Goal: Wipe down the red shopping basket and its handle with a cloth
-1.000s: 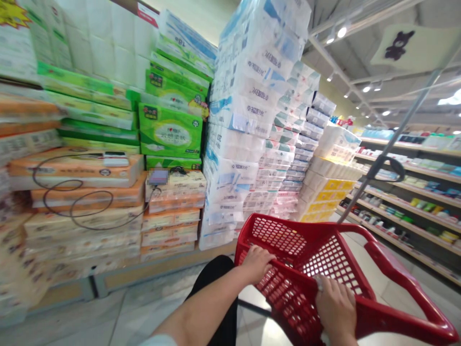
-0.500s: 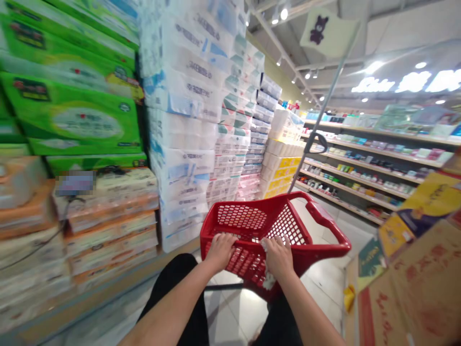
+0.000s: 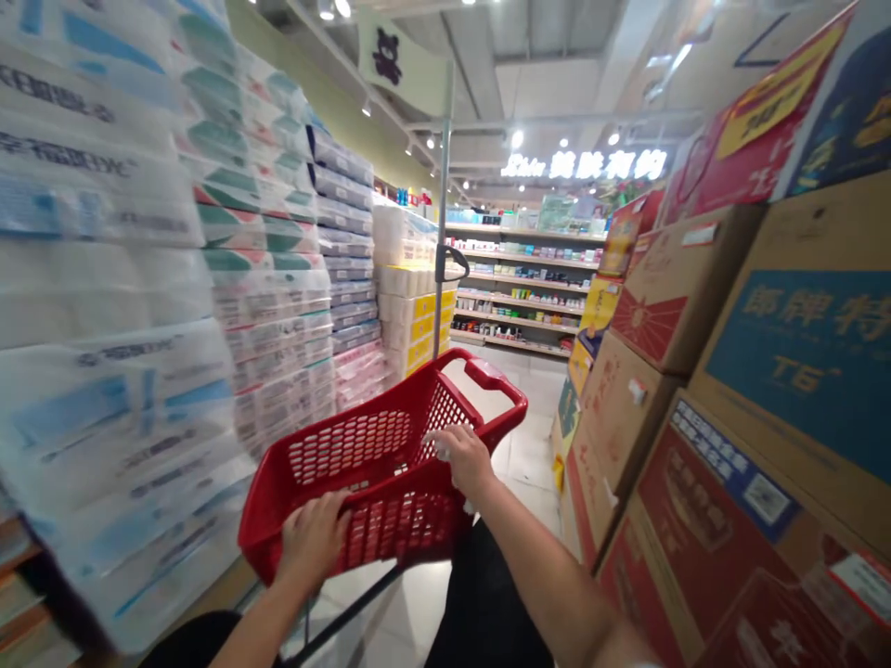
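The left grip clasps a red perforated-plastic cart between white film-wrapped packs and brown cardboard boxes; the right grip overlies its rim, fingers half-bent (I cannot confirm its hold).

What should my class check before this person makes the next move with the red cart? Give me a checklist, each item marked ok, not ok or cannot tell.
1. Left hand on the near rim of the red cart: ok, fingers over the rim.
2. Right hand at that same rim: ok, closer to the handle end.
3. A hand on the handle: not ok, neither hand is on it.
4. Right fingers free of other material: not ok, something whitish shows at them; what it is, cannot tell.
5. Cart clear of the white packs: cannot tell whether they touch.
6. Wheels straight: cannot tell, no wheel shows clearly.
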`<action>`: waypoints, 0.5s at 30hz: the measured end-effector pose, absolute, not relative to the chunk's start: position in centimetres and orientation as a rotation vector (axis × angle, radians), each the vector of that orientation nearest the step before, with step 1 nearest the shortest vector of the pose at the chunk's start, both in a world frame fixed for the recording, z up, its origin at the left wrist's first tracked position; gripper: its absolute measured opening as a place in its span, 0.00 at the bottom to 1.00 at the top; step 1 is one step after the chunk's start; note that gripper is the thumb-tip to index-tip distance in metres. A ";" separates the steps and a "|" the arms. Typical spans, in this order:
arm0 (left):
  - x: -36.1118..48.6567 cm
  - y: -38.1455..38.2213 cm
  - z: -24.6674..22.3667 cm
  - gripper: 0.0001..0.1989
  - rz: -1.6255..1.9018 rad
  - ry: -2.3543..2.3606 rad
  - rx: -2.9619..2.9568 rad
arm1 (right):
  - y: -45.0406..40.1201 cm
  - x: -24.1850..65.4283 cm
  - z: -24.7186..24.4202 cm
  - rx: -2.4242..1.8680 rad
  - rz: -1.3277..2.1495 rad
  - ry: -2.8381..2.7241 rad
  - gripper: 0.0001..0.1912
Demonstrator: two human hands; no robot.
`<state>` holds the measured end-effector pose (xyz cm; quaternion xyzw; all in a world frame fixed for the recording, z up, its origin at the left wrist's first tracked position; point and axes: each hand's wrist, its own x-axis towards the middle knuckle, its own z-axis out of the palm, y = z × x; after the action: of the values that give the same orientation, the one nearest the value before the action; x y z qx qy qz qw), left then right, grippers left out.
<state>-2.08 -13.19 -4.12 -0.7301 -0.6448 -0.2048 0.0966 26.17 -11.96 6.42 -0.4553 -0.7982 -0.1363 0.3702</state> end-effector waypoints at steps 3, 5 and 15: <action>-1.8 -13.4 -3.7 0.15 -0.589 -1.906 -2.156 | -10.9 27.4 7.6 -1.098 -0.315 -1.721 0.16; -1.6 -13.7 -3.6 0.15 -0.586 -1.904 -2.142 | -10.1 28.3 7.2 -1.134 -0.314 -1.621 0.19; -1.6 -13.7 -3.8 0.16 -0.533 -1.886 -2.150 | -10.9 27.9 1.7 -1.414 -0.503 -2.106 0.19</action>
<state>-1.64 -13.73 -3.79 -0.7340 -0.6440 -0.1819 0.1158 27.94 -10.95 1.74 -0.5257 -0.7832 -0.1869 0.2745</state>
